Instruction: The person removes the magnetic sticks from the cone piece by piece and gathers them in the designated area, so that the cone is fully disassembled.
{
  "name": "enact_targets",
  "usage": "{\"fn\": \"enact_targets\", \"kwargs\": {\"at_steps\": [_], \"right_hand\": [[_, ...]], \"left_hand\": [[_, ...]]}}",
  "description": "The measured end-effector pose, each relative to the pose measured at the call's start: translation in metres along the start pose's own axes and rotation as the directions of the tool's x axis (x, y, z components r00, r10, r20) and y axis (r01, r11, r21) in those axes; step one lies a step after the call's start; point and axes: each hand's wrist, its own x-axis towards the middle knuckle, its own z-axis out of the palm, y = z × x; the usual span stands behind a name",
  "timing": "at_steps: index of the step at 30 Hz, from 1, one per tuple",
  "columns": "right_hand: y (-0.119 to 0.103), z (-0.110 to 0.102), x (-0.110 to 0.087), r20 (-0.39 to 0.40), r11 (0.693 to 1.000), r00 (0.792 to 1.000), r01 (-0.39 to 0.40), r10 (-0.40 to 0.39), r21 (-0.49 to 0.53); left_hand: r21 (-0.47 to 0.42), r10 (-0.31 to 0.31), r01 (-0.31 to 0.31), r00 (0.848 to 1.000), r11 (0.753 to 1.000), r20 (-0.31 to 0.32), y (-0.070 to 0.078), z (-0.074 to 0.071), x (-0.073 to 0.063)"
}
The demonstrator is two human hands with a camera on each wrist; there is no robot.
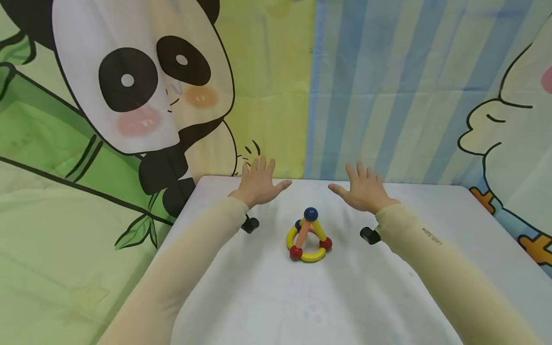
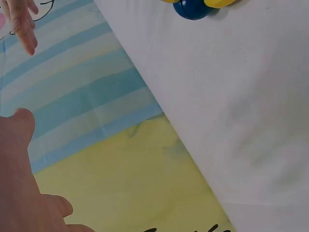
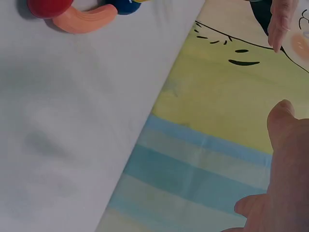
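A small built toy frame of balls and rods stands on the white table, with a yellow curved rod (image 1: 313, 255) and red balls (image 1: 295, 253) at its base and a blue ball (image 1: 311, 214) on top. An orange rod (image 1: 303, 234) leans up its front. My left hand (image 1: 258, 186) is held up beyond the toy to its left, fingers spread, touching nothing. To the right, my right hand (image 1: 363, 190) mirrors it, also spread and holding nothing. In the right wrist view an orange curved rod (image 3: 86, 19) of the toy shows at the top.
The white table (image 1: 276, 306) ends at a fabric backdrop with a panda (image 1: 142, 81) and blue stripes (image 1: 388, 91). Black wrist devices (image 1: 370, 235) hang below both sleeves.
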Motion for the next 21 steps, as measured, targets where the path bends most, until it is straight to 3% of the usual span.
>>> {"fn": "enact_targets", "kwargs": {"at_steps": [5,10,13,16,18,21], "right_hand": [[0.006,0.029,-0.006,0.043,0.999,0.999,-0.022,0.021,0.032],[0.004,0.066,-0.022,0.041,0.995,0.999,-0.031,0.027,0.094],[-0.005,0.087,-0.034,0.045,0.973,0.998,-0.051,0.042,0.224],[-0.017,0.107,-0.046,0.037,0.929,0.998,-0.056,0.046,0.367],[-0.025,0.12,-0.051,0.021,0.895,0.999,-0.044,0.039,0.444],[-0.035,0.135,-0.056,-0.027,0.855,1.0,0.0,0.017,0.519]], "left_hand": [[-0.055,-0.021,0.023,0.999,0.998,0.026,-0.005,0.032,-0.009],[-0.206,-0.069,0.071,0.997,0.976,0.017,-0.001,0.073,-0.029],[-0.385,-0.087,0.081,0.996,0.919,0.003,0.009,0.093,-0.045],[-0.553,-0.08,0.068,0.997,0.831,0.001,0.022,0.11,-0.057],[-0.631,-0.077,0.064,0.997,0.773,0.006,0.029,0.118,-0.061],[-0.703,-0.076,0.064,0.997,0.709,0.015,0.039,0.129,-0.064]]}}
